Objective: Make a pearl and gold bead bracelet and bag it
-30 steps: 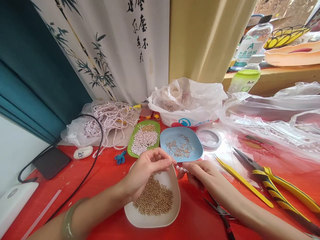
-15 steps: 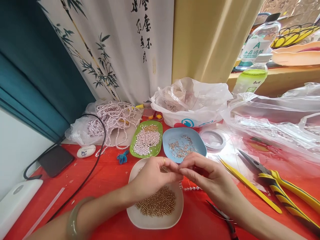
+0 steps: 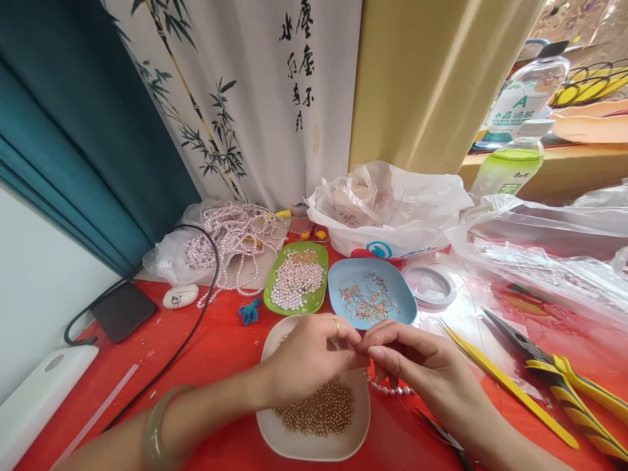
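Over the white dish (image 3: 314, 451) of small gold beads (image 3: 318, 409), my left hand (image 3: 314, 356) is closed in a pinch, a ring on one finger. My right hand (image 3: 417, 360) pinches at the same spot, fingertips meeting those of the left. A string of pearly beads (image 3: 392, 390) trails from beneath the joined fingertips to the right. What exactly lies between the fingertips is too small and covered to see. Just beyond the hands are a green tray (image 3: 269, 294) of pink pearl beads (image 3: 297, 281) and a blue tray (image 3: 338, 268) of metal pins (image 3: 370, 301).
Yellow tweezers (image 3: 510, 386), yellow-black pliers (image 3: 554, 373) and dark-tipped cutters (image 3: 444, 435) lie at right. Pearl strands (image 3: 235, 235), a black cable (image 3: 196, 320) and a phone-like black slab (image 3: 123, 313) are left. A plastic-lined basin (image 3: 392, 229) and bottles (image 3: 510, 163) stand behind.
The view has shifted, so everything sits slightly lower and further right. Both hands stay pinched together; more of the bead string shows beneath the right fingers.
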`<state>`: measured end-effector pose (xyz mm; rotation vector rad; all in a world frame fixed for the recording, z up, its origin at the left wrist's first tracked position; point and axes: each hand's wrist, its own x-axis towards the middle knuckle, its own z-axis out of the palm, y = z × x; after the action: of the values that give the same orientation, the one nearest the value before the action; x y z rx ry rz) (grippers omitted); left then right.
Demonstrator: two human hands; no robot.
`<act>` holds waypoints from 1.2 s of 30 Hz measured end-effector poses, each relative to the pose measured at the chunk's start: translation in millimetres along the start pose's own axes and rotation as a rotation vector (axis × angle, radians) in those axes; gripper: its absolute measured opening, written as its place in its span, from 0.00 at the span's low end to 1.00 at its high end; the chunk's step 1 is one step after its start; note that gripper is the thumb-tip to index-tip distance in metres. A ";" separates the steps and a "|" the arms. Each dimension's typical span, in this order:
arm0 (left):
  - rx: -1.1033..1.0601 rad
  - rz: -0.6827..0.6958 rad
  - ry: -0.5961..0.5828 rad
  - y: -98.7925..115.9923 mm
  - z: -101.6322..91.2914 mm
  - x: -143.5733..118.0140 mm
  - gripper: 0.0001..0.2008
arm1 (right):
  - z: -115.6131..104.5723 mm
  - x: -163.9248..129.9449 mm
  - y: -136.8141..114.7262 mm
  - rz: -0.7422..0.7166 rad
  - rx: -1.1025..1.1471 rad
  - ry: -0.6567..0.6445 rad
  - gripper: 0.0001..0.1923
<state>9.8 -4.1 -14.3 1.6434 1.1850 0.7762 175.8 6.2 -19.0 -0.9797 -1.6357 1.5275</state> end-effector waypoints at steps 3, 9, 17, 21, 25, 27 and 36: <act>0.089 0.045 0.051 -1.2 -21.5 8.3 0.07 | -1.0 0.4 0.0 0.058 0.083 0.055 0.08; 0.559 0.031 0.399 -28.0 -82.4 30.7 0.06 | 0.8 2.1 5.7 0.080 0.140 0.123 0.07; 0.587 -0.002 0.361 -51.8 -90.3 37.1 0.04 | 2.5 3.2 8.3 0.159 0.216 0.120 0.10; 0.536 -0.015 0.373 -52.8 -89.4 37.1 0.03 | 2.4 4.0 9.9 0.166 0.202 0.106 0.09; 0.428 -0.020 0.386 -47.3 -86.3 37.0 0.03 | 1.5 4.8 10.7 0.168 0.176 0.076 0.09; 0.340 -0.020 0.354 -40.1 -78.9 35.5 0.05 | 1.3 4.5 7.3 0.186 0.164 0.081 0.09; -0.534 -0.228 0.023 -4.5 -26.7 14.9 0.04 | 2.1 -1.1 -10.6 0.158 0.084 0.073 0.09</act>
<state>-10.1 18.9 -9.2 1.0449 1.0433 0.8736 173.7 3.9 -8.6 -1.1273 -1.4610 1.6306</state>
